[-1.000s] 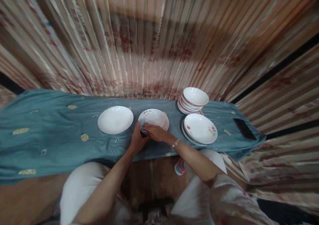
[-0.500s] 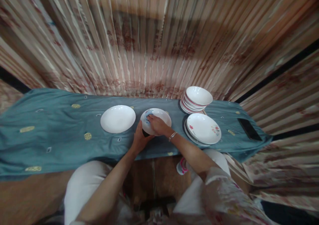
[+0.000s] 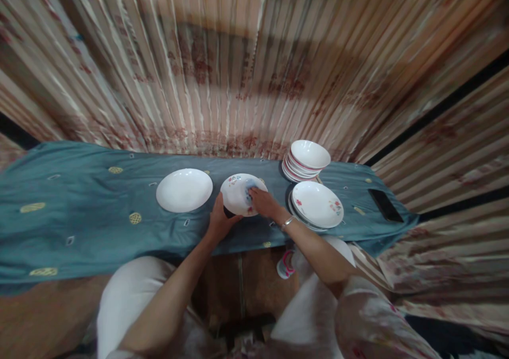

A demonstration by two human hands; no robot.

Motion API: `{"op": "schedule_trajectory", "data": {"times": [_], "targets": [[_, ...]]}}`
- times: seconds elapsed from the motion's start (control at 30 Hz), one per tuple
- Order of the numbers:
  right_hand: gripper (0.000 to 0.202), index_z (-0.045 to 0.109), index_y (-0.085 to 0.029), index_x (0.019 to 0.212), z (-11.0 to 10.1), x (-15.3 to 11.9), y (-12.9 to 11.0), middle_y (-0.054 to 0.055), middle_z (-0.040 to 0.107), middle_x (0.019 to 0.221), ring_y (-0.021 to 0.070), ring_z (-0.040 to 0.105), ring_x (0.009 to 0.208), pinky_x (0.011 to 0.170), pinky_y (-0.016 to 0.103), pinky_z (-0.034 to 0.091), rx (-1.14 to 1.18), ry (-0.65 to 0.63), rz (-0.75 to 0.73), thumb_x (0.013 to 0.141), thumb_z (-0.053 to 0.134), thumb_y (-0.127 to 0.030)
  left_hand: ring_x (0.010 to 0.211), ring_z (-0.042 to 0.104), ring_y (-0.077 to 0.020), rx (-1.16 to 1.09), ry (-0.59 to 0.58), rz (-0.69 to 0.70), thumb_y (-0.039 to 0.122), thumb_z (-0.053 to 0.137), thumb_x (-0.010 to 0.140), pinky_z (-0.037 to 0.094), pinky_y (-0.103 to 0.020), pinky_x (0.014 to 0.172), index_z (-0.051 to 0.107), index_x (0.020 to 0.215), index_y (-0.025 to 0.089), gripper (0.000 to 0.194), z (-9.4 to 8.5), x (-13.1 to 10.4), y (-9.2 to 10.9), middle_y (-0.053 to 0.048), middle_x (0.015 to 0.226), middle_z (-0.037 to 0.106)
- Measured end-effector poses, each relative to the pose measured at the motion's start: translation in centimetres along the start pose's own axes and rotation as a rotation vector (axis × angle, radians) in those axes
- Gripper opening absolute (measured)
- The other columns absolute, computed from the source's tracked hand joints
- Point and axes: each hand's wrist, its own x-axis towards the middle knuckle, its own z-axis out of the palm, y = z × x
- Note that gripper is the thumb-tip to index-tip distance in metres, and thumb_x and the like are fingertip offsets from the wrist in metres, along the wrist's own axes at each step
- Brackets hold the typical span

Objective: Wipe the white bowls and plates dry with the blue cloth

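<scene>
We find the dish between both hands. The left hand is partly closed, gripping its near left rim; the right hand is closed over what looks like a bluish cloth, pressed inside the dish. In our judgement, wiping calls for a steady left grip and light strokes reaching the rim. The cloth is blurred and mostly covered; we cannot identify the dark patch within the left grip.
</scene>
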Motion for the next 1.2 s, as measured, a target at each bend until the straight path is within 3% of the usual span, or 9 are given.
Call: {"op": "schedule_trajectory", "data": {"times": [0.13,0.27,0.5,0.8,0.97,1.2], "targets": [[0.035,0.067,-0.007,0.124,-0.5,-1.4,-0.4,0.018,0.066,0.137,0.0247,0.056,0.137,0.117,0.037,0.044,0.015,-0.049,-0.027,0.093,0.052,-0.005,0.146,0.041,-0.0395,0.011,-0.002,0.004,0.035,0.09,0.061,0.031,-0.058,0.12,0.041,0.15,0.017,0.102,0.0,0.1,0.1,-0.021,0.153,0.049],[0.037,0.067,-0.013,0.128,-1.2,-2.2,-1.2,0.013,0.071,0.131,0.0213,0.061,0.131,0.109,0.032,0.051,0.113,-0.05,0.038,0.096,0.049,-0.006,0.146,0.042,-0.0399,0.012,0.006,-0.023,0.033,0.09,0.06,0.031,-0.058,0.12,0.042,0.149,0.015,0.103,0.2,0.2,-0.2,-0.023,0.154,0.047],[0.036,0.068,-0.018,0.126,-1.8,-2.5,-3.1,0.01,0.068,0.135,0.0194,0.064,0.126,0.107,0.034,0.052,0.263,-0.017,0.028,0.098,0.047,-0.009,0.144,0.043,-0.0398,-0.005,0.021,-0.048,0.037,0.092,0.056,0.034,-0.058,0.119,0.044,0.148,0.018,0.106,0.4,0.3,-0.6,-0.021,0.153,0.05],[0.03,0.066,-0.01,0.121,-2.0,0.4,-4.3,0.015,0.068,0.127,0.0229,0.065,0.117,0.105,0.034,0.05,0.237,0.033,-0.086,0.094,0.054,-0.007,0.145,0.042,-0.0407,-0.026,0.03,-0.06,0.033,0.09,0.056,0.032,-0.058,0.119,0.042,0.148,0.013,0.105,0.6,0.2,-0.9,-0.025,0.153,0.048],[0.036,0.062,-0.008,0.127,-1.4,2.6,-4.2,0.017,0.065,0.13,0.0245,0.064,0.117,0.107,0.036,0.048,0.231,0.041,-0.081,0.091,0.061,-0.011,0.145,0.042,-0.0389,-0.028,0.021,-0.046,0.037,0.089,0.061,0.033,-0.057,0.119,0.042,0.149,0.017,0.102,0.4,0.0,-0.5,-0.022,0.154,0.048],[0.041,0.054,-0.011,0.141,-0.9,4.3,-3.2,0.017,0.055,0.147,0.0237,0.054,0.132,0.113,0.04,0.043,0.203,0.001,0.042,0.102,0.041,-0.014,0.144,0.043,-0.0404,-0.011,0.016,-0.036,0.036,0.09,0.059,0.035,-0.058,0.118,0.041,0.15,0.018,0.105,0.3,-0.1,-0.5,-0.022,0.153,0.048]]}}
